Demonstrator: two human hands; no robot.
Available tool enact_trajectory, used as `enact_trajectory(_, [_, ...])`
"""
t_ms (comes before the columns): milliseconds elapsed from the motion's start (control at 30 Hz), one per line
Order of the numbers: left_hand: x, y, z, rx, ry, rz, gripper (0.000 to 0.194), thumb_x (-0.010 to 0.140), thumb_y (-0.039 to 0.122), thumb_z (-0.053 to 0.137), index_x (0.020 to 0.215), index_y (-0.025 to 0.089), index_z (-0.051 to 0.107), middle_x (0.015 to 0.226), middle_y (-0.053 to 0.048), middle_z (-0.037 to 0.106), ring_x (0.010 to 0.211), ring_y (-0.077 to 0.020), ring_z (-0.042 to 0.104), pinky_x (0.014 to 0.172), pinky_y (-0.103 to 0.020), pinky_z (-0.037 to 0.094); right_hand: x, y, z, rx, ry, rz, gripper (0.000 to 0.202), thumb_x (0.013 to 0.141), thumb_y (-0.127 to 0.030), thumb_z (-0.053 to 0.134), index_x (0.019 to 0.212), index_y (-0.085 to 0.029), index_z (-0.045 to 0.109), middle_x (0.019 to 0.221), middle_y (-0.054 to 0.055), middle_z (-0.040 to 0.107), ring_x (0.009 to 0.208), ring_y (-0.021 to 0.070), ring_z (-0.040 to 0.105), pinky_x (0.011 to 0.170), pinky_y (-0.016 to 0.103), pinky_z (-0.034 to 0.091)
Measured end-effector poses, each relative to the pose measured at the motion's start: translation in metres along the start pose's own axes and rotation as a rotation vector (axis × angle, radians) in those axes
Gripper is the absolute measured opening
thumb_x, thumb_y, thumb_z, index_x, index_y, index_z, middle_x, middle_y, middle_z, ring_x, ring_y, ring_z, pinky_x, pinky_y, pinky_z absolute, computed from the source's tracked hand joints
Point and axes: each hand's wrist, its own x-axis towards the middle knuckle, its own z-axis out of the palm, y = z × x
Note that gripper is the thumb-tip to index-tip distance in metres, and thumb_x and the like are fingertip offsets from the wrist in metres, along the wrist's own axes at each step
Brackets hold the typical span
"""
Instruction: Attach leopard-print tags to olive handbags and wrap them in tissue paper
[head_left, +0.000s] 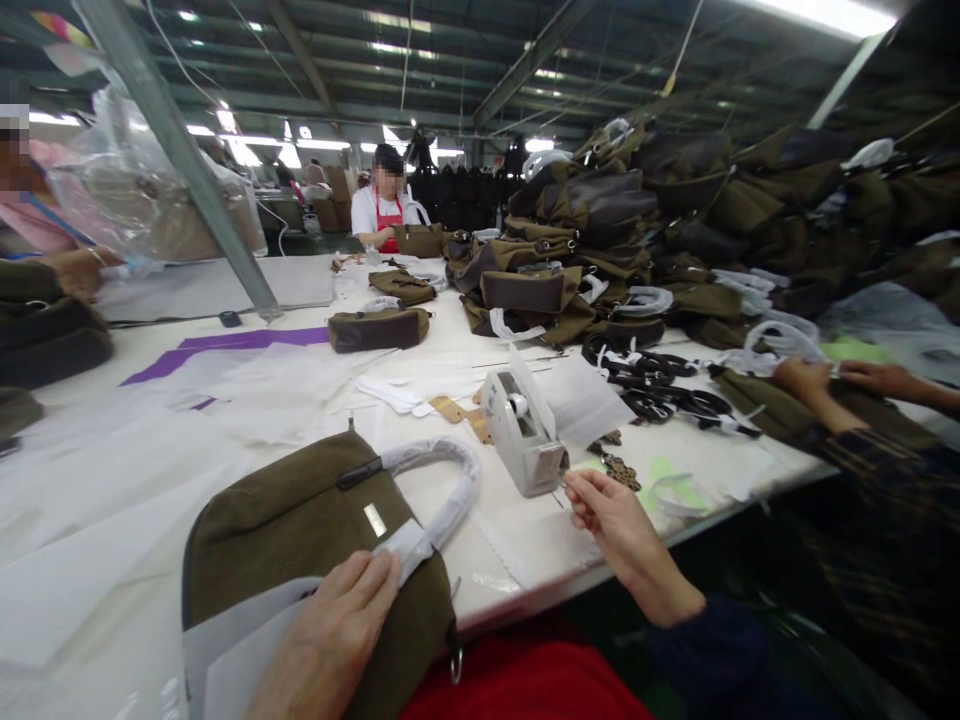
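Head view: the left hand (330, 635) lies flat, fingers together, on the olive bag (292, 500), by its wrapped handle (459, 500). The right hand's (619, 530) thumb and fingertips meet just beside the dispenser (517, 430); whether they pinch anything, I cannot tell. Bag and dispenser rest on the table (472, 570). Beyond lie piled bags (555, 250); at right, a co-worker's hands (804, 382) touch another bag (776, 408).

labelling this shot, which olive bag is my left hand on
The nearest olive bag, bearing a shiny plate: your left hand lies on it, and on none of the others.
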Motion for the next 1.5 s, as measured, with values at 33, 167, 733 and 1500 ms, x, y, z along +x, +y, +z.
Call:
enact_trajectory(33, [0.000, 0.000, 0.000, -0.004, 0.001, 0.000, 0.040, 0.089, 0.001, 0.036, 0.116, 0.017, 0.061, 0.109, -0.005, 0.068, 0.101, -0.0222, 0.060, 0.091, -0.034, 0.052, 0.002, 0.006, 0.001, 0.032, 0.000, 0.010, 0.038, 0.064, -0.043, 0.086, 0.072, -0.014, 0.062, 0.064, -0.002, 0.053, 0.051, 0.0062, 0.041, 0.044, 0.018, 0.035])
enact_trajectory(167, [0.000, 0.000, -0.001, -0.013, -0.050, -0.019, 0.038, 0.090, 0.001, 0.037, 0.118, 0.016, 0.060, 0.110, -0.007, 0.067, 0.102, -0.0229, 0.059, 0.091, -0.036, 0.053, 0.007, 0.016, 0.009, 0.134, -0.017, 0.077, 0.038, 0.060, -0.039, 0.088, 0.072, -0.014, 0.063, 0.065, -0.002, 0.053, 0.051, 0.0055, 0.042, 0.042, 0.016, 0.037])
enact_trajectory(733, [0.015, 0.013, -0.023, -0.097, -0.245, -0.136, 0.024, 0.092, 0.005, 0.049, 0.108, 0.016, 0.063, 0.100, -0.005, 0.063, 0.092, -0.0209, 0.056, 0.086, -0.036, 0.052, -0.059, 0.027, 0.141, -0.007, -0.511, 0.284, 0.032, 0.068, -0.039, 0.080, 0.071, -0.012, 0.062, 0.061, -0.001, 0.060, 0.045, 0.0048, 0.045, 0.039, 0.016, 0.036])
enact_trajectory(1500, [0.009, 0.018, -0.032, -0.163, -0.248, -0.174, 0.016, 0.089, 0.007, 0.055, 0.100, 0.015, 0.064, 0.098, -0.006, 0.059, 0.092, -0.0236, 0.051, 0.084, -0.038, 0.049, -0.059, 0.036, 0.157, -0.549, -0.521, 0.311, 0.022, 0.081, -0.017, 0.065, 0.061, -0.013, 0.058, 0.054, 0.001, 0.062, 0.041, 0.0070, 0.052, 0.034, 0.014, 0.044])
